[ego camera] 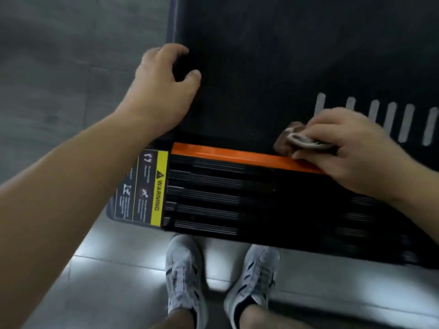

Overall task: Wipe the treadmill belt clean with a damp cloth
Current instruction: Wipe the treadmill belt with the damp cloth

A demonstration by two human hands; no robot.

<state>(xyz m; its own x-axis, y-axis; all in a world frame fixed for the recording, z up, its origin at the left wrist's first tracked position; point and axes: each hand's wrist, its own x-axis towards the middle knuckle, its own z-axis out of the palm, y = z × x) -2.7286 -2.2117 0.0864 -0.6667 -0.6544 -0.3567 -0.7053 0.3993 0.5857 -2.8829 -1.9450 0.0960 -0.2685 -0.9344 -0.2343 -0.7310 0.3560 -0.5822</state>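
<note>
The right grip (351, 148) is squeezing a scrunched brown cloth (282, 142) and pressing it down on the near end of the black treadmill belt (273, 67), just beside the orange strip (225, 154). (The picture is a bit blurry here, so the folds of the cloth are hard to make out.) The thumb of that grip is touching the orange strip. The left grip (164, 91) is holding nothing. Its fingers are bending loosely, and it is resting at the belt's left edge, well apart from the cloth. White stripes (389, 117) are showing on the belt just past the right grip. Nearer the person, a black ribbed cover (237, 205) is lying across the treadmill's end, and a yellow warning sticker (152, 188) is sitting on its left side. Two grey shoes (183, 274) are standing on the shiny tiled floor (118, 257) right by the cover.
</note>
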